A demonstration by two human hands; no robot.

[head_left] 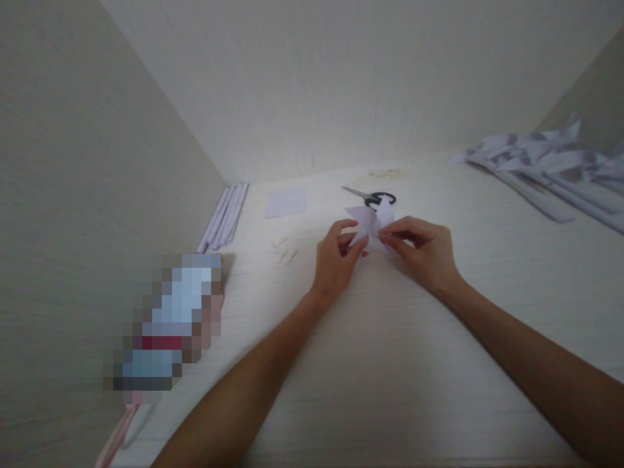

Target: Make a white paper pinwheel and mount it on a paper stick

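Observation:
Both my hands meet over the middle of the white table point(390, 364), pinching a small folded piece of pale lilac paper point(369, 220) with pointed flaps. My left hand point(336, 260) grips its left side with thumb and fingers. My right hand point(423, 250) pinches its right side. The paper is held just above the table surface. Part of it is hidden behind my fingers.
Black-handled scissors point(373, 196) lie just behind the paper. A flat lilac paper square point(286, 202) lies back left, and a few small sticks point(285, 250) sit nearer. Rolled paper tubes point(225, 218) lie along the left wall. A heap of folded paper pieces point(550, 169) fills the back right. A blurred object point(170, 325) stands at left.

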